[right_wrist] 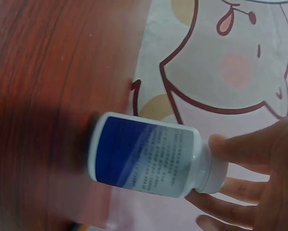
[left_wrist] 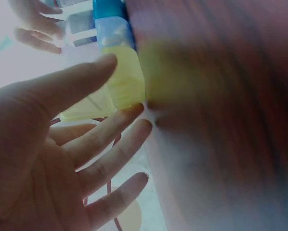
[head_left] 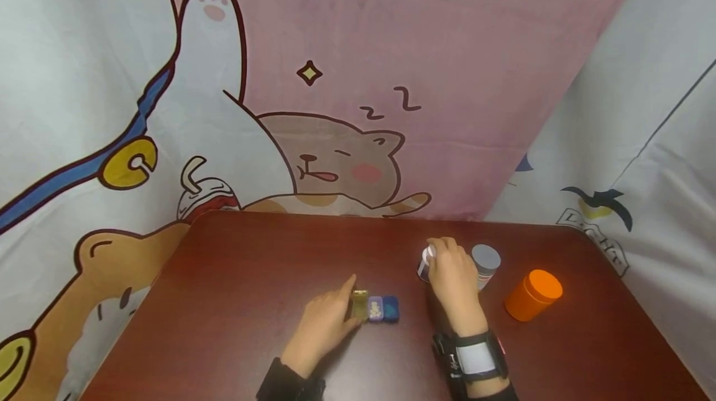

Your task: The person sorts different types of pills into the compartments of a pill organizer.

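Note:
A small pill organizer (head_left: 375,309) lies on the table with a yellow, a purple and a blue compartment in a row. The yellow compartment (left_wrist: 124,79) has its lid raised, and pale pills show in the purple one. My left hand (head_left: 327,321) pinches the yellow end between thumb and fingers. Farther back on the right stands a white pill bottle (right_wrist: 146,156) with a blue and white label. My right hand (head_left: 453,273) grips its white cap (right_wrist: 214,172) from above, thumb on one side and fingers on the other; the cap is on the bottle's neck.
Right of my right hand stands a bottle with a grey lid (head_left: 486,257), partly hidden by the hand. An orange jar (head_left: 533,295) stands nearer the right edge of the brown table (head_left: 252,264). A printed cloth (head_left: 447,78) hangs behind the table.

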Demonstrator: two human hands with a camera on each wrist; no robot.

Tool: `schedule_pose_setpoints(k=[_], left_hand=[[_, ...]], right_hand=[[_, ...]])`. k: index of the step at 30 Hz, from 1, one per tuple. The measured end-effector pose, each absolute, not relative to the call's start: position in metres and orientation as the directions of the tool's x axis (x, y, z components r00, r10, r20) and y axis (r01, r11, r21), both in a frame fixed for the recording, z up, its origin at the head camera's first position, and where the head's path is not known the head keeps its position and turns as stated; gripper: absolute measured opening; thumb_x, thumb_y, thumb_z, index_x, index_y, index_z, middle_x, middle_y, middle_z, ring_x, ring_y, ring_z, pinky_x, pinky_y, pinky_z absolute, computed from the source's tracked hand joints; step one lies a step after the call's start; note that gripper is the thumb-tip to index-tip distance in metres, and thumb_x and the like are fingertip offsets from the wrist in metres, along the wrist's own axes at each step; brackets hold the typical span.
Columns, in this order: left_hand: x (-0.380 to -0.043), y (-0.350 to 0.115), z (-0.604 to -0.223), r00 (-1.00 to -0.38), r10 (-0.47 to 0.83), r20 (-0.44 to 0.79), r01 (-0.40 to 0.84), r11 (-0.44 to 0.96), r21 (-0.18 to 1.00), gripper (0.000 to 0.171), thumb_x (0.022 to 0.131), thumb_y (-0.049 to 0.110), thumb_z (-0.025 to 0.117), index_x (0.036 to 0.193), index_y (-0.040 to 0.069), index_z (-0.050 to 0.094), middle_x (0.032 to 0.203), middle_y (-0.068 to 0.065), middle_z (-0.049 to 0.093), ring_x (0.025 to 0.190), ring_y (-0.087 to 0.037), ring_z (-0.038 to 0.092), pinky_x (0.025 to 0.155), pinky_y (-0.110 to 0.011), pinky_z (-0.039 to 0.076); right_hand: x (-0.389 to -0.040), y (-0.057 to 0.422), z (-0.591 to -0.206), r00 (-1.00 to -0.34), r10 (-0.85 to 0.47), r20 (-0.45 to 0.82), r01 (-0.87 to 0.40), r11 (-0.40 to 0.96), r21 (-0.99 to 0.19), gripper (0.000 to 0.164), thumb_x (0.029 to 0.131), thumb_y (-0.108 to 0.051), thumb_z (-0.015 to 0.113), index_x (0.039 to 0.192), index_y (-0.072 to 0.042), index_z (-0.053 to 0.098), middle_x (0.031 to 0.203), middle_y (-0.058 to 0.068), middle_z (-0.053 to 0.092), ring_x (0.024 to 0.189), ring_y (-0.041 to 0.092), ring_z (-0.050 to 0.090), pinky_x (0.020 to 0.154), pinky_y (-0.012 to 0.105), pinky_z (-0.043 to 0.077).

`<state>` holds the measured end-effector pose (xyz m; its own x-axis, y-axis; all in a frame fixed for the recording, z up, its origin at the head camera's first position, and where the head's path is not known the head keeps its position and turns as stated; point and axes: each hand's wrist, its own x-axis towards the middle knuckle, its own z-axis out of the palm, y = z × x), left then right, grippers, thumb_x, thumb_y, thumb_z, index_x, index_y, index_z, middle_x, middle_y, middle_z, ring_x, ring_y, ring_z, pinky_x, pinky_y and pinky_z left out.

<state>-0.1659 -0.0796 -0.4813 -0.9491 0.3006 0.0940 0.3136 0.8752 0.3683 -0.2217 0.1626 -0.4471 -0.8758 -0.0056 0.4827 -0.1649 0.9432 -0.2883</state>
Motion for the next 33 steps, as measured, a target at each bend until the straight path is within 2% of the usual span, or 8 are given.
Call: schedule_pose_setpoints(k=[7, 14, 19, 22, 25, 28, 33], left_hand=[[-0.16, -0.08, -0.47, -0.938, 0.306, 0.164, 0.345, 0.875, 0.339, 0.08, 0.076, 0.036, 0.081, 0.144, 0.008, 0.047, 0.131, -0.012, 0.064, 0.116, -0.033, 0.063, 0.097, -0.054, 0.049], [-0.143, -0.073, -0.462, -0.884, 0.351, 0.309, 0.445, 0.834, 0.326, 0.068, 0.079, 0.034, 0.08, 0.139, 0.017, 0.053, 0.134, -0.002, 0.061, 0.121, -0.02, 0.059, 0.099, -0.044, 0.051], [-0.122, -0.07, -0.46, -0.901, 0.368, 0.232, 0.434, 0.796, 0.422, 0.07, 0.079, 0.038, 0.078, 0.141, 0.02, 0.05, 0.138, -0.001, 0.058, 0.124, -0.021, 0.057, 0.098, -0.048, 0.05], [-0.112, -0.067, -0.463, -0.898, 0.408, 0.163, 0.435, 0.775, 0.458, 0.073, 0.078, 0.04, 0.079, 0.141, 0.017, 0.05, 0.138, -0.003, 0.058, 0.123, -0.024, 0.058, 0.095, -0.05, 0.052], [-0.106, -0.063, -0.469, -0.873, 0.458, 0.168, 0.48, 0.741, 0.469, 0.076, 0.076, 0.044, 0.08, 0.139, 0.015, 0.051, 0.135, -0.003, 0.06, 0.12, -0.024, 0.059, 0.093, -0.047, 0.053], [-0.102, -0.059, -0.475, -0.861, 0.465, 0.206, 0.501, 0.706, 0.5, 0.075, 0.075, 0.05, 0.08, 0.137, 0.017, 0.053, 0.132, 0.0, 0.063, 0.118, -0.021, 0.061, 0.093, -0.042, 0.054], [-0.098, -0.054, -0.477, -0.905, 0.389, 0.174, 0.409, 0.678, 0.611, 0.068, 0.07, 0.047, 0.083, 0.13, 0.024, 0.06, 0.124, 0.006, 0.067, 0.112, -0.017, 0.064, 0.089, -0.04, 0.055]], right_hand=[[-0.198, 0.162, -0.442, -0.85, -0.092, 0.519, -0.225, 0.954, -0.198, 0.032, 0.077, -0.009, 0.079, 0.107, -0.005, 0.07, 0.099, 0.015, 0.068, 0.082, 0.035, 0.066, 0.065, 0.047, 0.054], [-0.166, 0.157, -0.44, -0.801, -0.207, 0.561, -0.302, 0.95, -0.081, 0.037, 0.07, -0.016, 0.085, 0.103, -0.007, 0.072, 0.09, 0.007, 0.067, 0.075, 0.027, 0.066, 0.062, 0.041, 0.054], [-0.139, 0.15, -0.439, -0.744, -0.302, 0.596, -0.386, 0.923, -0.013, 0.039, 0.066, -0.023, 0.086, 0.1, -0.01, 0.072, 0.088, 0.002, 0.066, 0.073, 0.02, 0.065, 0.063, 0.036, 0.053], [-0.124, 0.142, -0.438, -0.726, -0.353, 0.59, -0.433, 0.901, 0.006, 0.039, 0.066, -0.029, 0.085, 0.098, -0.013, 0.071, 0.088, -0.003, 0.065, 0.071, 0.015, 0.063, 0.063, 0.031, 0.052], [-0.111, 0.133, -0.436, -0.696, -0.403, 0.594, -0.489, 0.872, 0.018, 0.039, 0.065, -0.034, 0.085, 0.095, -0.016, 0.07, 0.087, -0.005, 0.064, 0.07, 0.011, 0.06, 0.063, 0.029, 0.052], [-0.102, 0.125, -0.436, -0.642, -0.451, 0.62, -0.551, 0.834, 0.036, 0.039, 0.063, -0.036, 0.085, 0.092, -0.016, 0.07, 0.084, -0.006, 0.062, 0.068, 0.009, 0.056, 0.062, 0.027, 0.051], [-0.095, 0.115, -0.441, -0.57, -0.499, 0.652, -0.618, 0.784, 0.06, 0.039, 0.062, -0.039, 0.083, 0.089, -0.015, 0.069, 0.083, -0.006, 0.063, 0.067, 0.009, 0.056, 0.061, 0.025, 0.05]])
